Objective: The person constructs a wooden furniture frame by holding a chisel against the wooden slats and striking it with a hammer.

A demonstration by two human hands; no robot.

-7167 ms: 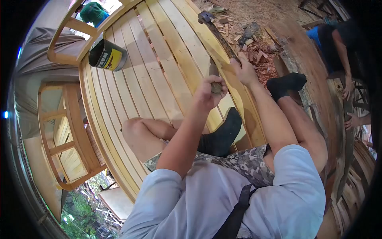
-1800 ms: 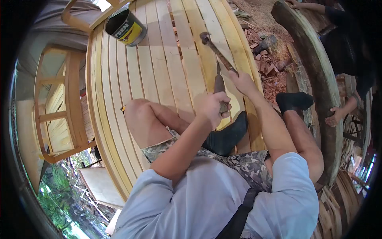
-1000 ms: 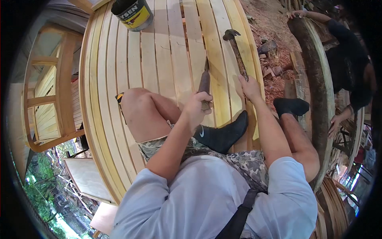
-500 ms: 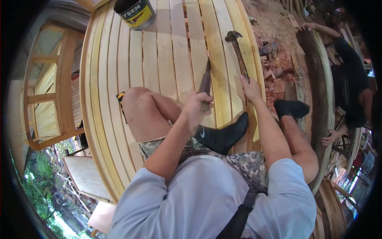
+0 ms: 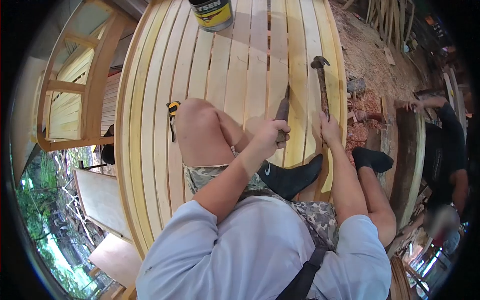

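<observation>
My left hand [image 5: 273, 136] is wrapped round the handle of a pointed tool [image 5: 283, 108], whose thin dark tip rests at or just over a gap between the slats. To its right, my right hand [image 5: 329, 129] grips the lower end of a claw hammer [image 5: 321, 82], its head pointing away from me above the light wooden slats [image 5: 208, 70]. Both hands are over the slatted surface, in front of my crossed leg and black sock [image 5: 292, 176].
A labelled bucket [image 5: 213, 16] stands on the far slats. A yellow tape measure [image 5: 173, 108] lies beside my left knee. Wood shavings [image 5: 367, 70] cover the ground at right, where another person [image 5: 440, 155] is beside a thick log [image 5: 407, 165]. Wooden frames [image 5: 90, 95] are at left.
The view has shifted, so the slats, bucket and both tools appear farther right. More of the tape measure shows. The other person has bent lower beside the log. Both my hands keep their grips.
</observation>
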